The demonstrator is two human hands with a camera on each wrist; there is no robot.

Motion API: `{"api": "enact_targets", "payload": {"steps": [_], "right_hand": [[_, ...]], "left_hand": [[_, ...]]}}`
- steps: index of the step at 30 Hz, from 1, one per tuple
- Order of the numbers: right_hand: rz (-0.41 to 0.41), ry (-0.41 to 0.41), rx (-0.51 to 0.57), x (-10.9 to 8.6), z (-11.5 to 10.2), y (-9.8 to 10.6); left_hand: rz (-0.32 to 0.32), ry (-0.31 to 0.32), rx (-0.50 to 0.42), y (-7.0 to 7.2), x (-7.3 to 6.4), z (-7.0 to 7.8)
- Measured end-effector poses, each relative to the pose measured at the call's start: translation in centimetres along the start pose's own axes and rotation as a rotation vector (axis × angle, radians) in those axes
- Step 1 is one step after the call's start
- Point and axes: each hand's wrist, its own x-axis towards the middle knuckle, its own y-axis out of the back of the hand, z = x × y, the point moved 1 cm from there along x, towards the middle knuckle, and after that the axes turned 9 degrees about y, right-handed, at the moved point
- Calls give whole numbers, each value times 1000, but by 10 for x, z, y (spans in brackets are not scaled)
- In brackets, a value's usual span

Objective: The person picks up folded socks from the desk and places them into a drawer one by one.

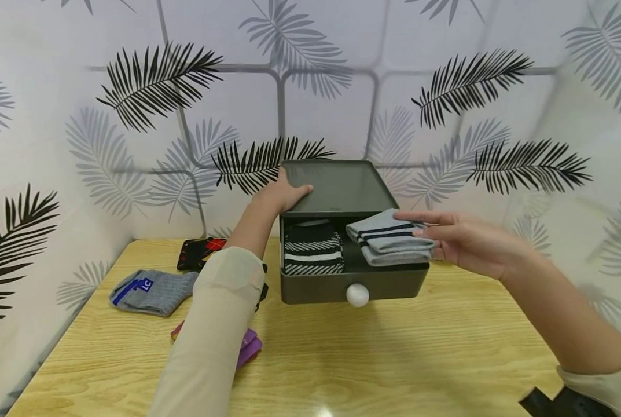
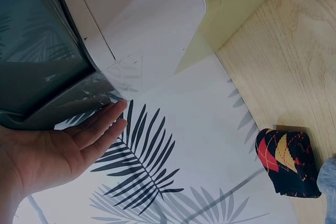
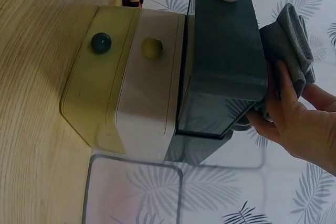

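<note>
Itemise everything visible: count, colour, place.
Chest: one, grey, pink, yellow, centre
Striped sock: one, black, white, in drawer
Pale sock: one, grey, drawer's right
Knobs: three, white, yellow, dark, drawer fronts
Table: one, yellowish, below
LC sock: one, grey, table's left
Argyle sock: one, black, red, yellow, table's left
Bundle: one, purple, red, table's left
Wall: one, white, behind
Object: one, black, unidentified, lower right
Sleeves: two, cream, arms
Left hand: one, on chest
Right hand: one, on pale sock
</note>
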Motion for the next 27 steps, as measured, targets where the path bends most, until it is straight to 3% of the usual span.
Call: {"api": "enact_targets", "payload": {"steps": [4, 9, 12, 19, 22, 27], "right_hand": [[80, -64, -157, 14, 4, -13], [91, -93, -389, 24, 10, -23], [70, -80, -612, 29, 12, -28], [-14, 25, -1333, 43, 18, -48], [-35, 5, -1503, 46, 19, -53], [28, 13, -1685, 41, 19, -57]], "left_hand": [[-10, 2, 0, -1, 1, -1], [-14, -4, -8, -1, 0, -1], [-2, -8, -11, 0, 0, -1], [3, -4, 2, 4, 0, -1], [4, -4, 0, 4, -1, -1], [1, -7, -5, 1, -2, 0]]}}
